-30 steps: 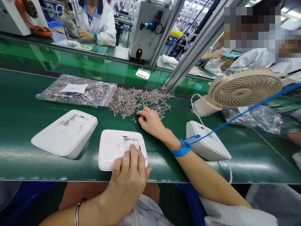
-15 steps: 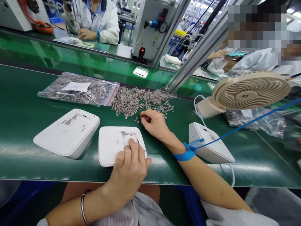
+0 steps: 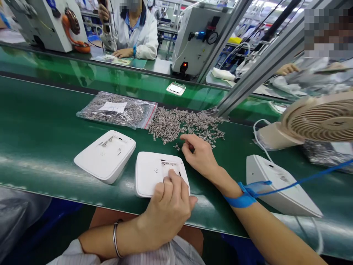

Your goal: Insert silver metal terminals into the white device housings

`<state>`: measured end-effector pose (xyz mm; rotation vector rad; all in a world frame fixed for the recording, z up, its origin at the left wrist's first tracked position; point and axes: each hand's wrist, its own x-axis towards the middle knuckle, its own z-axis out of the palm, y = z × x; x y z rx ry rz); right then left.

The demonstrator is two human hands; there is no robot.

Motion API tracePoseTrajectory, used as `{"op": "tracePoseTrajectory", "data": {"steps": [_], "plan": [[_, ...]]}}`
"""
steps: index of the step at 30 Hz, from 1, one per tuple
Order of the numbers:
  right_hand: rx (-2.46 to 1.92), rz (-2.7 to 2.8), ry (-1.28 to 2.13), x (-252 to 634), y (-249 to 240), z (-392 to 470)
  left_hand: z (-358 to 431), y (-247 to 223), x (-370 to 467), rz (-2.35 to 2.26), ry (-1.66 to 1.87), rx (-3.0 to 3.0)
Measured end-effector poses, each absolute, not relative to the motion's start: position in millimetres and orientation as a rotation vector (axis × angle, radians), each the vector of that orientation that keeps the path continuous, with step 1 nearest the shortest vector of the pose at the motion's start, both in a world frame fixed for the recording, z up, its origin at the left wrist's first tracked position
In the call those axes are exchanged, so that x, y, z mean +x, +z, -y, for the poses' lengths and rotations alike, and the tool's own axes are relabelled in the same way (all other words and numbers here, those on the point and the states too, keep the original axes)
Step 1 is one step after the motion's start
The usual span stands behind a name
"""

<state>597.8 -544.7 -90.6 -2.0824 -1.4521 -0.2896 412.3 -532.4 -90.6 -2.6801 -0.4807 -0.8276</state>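
Note:
My left hand (image 3: 172,206) rests on the right part of a white device (image 3: 147,175), its curled fingers at the recess holding metal contacts. Whether those fingers pinch anything is hidden. Beside the near edge of a pile of small metal clips (image 3: 167,123), my right hand (image 3: 200,152) is held with index finger extended and thumb apart, and nothing shows between them. A few loose clips (image 3: 177,147) lie just left of its fingers. A second white device (image 3: 102,160) lies to the left, with clips in its recess.
A clip-filled plastic bag (image 3: 113,110) lies behind the devices. At right stand another white device (image 3: 278,184) and a beige fan (image 3: 325,117). A blue cord (image 3: 309,178) runs from my right wristband. A white part (image 3: 175,88) sits on the far belt; a person works beyond.
The view has shifted, so the scene sits further right. My right thumb and index finger have moved apart from a pinch. My left hand remains on the same device.

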Motion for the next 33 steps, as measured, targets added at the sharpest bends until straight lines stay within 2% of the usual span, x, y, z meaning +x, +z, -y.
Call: {"op": "tracePoseTrajectory", "data": {"steps": [6,16,20,26,33], "plan": [[-1.965,1.493,-0.379,592,-88,548,534,-90,411,0.466,-0.847,-2.680],[-1.843,1.309,-0.024,582,-80,549,534,-98,417,0.479,-0.956,-2.529],[-1.774,1.391,-0.028,584,-79,549,534,-99,419,0.474,-1.012,-2.485],[-1.733,1.462,-0.086,582,-78,552,534,-94,416,0.488,-0.911,-2.536],[-1.749,1.431,0.069,568,-67,562,537,-89,413,0.513,-0.824,-2.605]]}}
